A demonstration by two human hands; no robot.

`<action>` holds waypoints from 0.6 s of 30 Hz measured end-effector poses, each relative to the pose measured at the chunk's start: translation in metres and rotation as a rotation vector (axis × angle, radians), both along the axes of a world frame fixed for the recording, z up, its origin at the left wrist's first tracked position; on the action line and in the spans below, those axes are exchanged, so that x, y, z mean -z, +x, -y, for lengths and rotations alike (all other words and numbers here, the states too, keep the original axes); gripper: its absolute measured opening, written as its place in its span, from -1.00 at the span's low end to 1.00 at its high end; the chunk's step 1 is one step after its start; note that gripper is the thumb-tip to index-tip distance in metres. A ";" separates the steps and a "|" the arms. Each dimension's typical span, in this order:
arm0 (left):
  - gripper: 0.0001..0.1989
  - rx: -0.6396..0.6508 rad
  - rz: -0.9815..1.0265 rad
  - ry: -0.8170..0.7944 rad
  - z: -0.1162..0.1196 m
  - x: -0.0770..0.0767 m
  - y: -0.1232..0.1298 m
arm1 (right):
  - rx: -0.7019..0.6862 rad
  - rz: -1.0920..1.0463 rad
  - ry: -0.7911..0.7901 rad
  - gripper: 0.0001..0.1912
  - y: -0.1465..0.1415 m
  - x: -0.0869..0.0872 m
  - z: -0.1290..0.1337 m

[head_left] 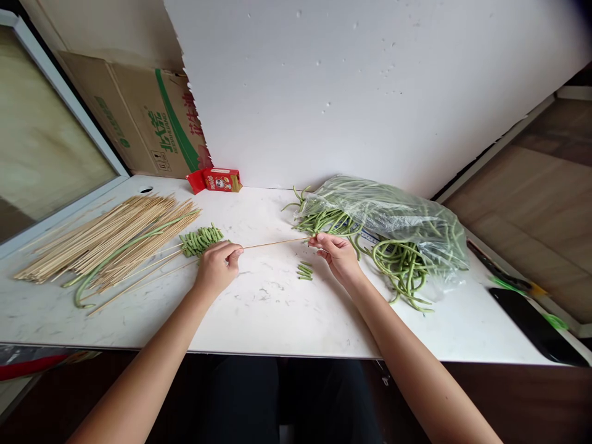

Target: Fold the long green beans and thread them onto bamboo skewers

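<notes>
My left hand (218, 264) is closed around a thin bamboo skewer (277, 243), which stretches nearly level above the table. At the skewer's right end, the fingertips of my right hand (337, 254) pinch it; whether a bean piece is also between them I cannot tell. Just below lie several short cut pieces of green bean (304, 271). Behind my left hand rest skewers threaded with bean pieces (201, 240). A large pile of bare bamboo skewers (111, 237) lies at the left, with long green beans (124, 246) across it.
To the right, a clear plastic bag (398, 206) spills long beans (404, 268) onto the white table (277, 320). A red box (222, 180) stands by the white board (324, 92), near a cardboard carton (148, 117). A black phone-like slab (536, 324) lies at the right edge.
</notes>
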State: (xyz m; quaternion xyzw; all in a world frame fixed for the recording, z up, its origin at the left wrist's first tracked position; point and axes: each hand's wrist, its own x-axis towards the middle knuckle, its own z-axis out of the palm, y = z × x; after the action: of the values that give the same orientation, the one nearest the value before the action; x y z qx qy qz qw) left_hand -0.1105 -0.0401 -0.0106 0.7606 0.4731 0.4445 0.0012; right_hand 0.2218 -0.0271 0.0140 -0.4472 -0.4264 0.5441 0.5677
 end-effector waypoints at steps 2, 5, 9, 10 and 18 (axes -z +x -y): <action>-0.75 0.005 0.001 -0.012 0.000 0.000 0.000 | 0.000 0.013 0.007 -0.69 -0.001 0.000 0.001; -0.76 0.008 0.000 -0.014 0.001 0.000 0.000 | 0.010 0.019 0.013 -0.70 -0.002 0.000 0.001; -0.76 0.011 -0.001 -0.010 0.000 0.002 0.000 | 0.042 0.016 0.016 -0.69 -0.005 -0.002 0.003; -0.76 0.012 -0.002 -0.011 0.000 0.002 0.000 | 0.047 0.020 0.021 -0.69 -0.006 -0.002 0.004; -0.76 0.032 -0.022 -0.024 0.001 0.001 0.002 | 0.049 0.044 0.055 -0.70 -0.012 0.000 0.007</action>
State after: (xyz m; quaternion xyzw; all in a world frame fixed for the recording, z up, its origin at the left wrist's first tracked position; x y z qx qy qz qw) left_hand -0.1085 -0.0415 -0.0119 0.7729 0.4661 0.4304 0.0124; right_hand 0.2100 -0.0341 0.0140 -0.4537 -0.4425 0.5082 0.5832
